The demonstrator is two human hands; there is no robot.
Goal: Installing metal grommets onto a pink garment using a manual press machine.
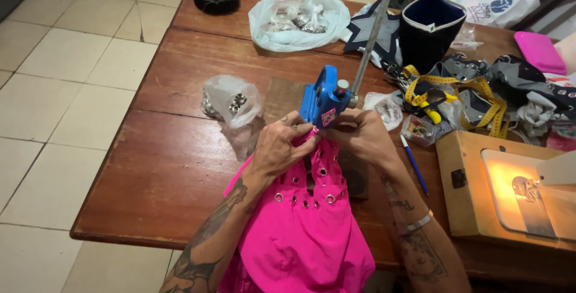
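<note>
Both hands pinch the bright pink eyeleted fabric garment (303, 221) at its top edge: left hand (281, 146) and right hand (362, 137) closed on it, feeding cloth under the blue hand-lever eyelet press (324, 98) directly above the grip on the wooden table (162, 173).

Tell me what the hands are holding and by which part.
Both hands grip the pink garment at its top edge, under the blue press: the left hand on the left side, the right hand on the right.
</note>
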